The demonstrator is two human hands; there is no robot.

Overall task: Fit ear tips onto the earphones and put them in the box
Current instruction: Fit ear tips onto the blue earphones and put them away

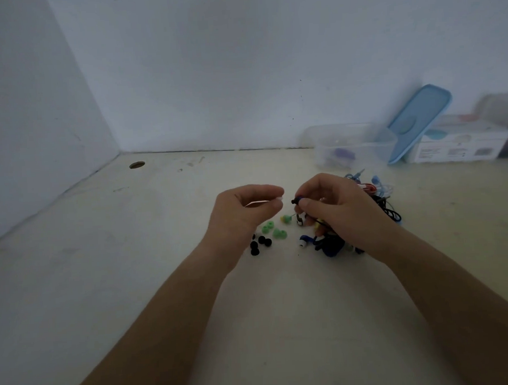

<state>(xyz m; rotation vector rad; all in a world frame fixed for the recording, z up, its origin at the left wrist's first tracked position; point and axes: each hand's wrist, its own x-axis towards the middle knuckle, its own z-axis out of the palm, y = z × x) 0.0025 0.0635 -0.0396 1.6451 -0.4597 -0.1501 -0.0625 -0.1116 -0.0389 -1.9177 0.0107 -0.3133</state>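
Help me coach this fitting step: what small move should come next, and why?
Probably bring the left hand across to the earphone pinched in the right hand: its dark nozzle points at the left fingertips, just apart. Whether those fingertips hold anything is too small to tell.

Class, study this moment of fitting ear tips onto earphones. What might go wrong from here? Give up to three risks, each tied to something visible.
The loose green ear tips and black ear tips lie just under the left hand; a brush of the wrist might scatter them. The earphone pinched in the right hand seems to trail into the cable tangle; lifting it toward the box may drag others along.
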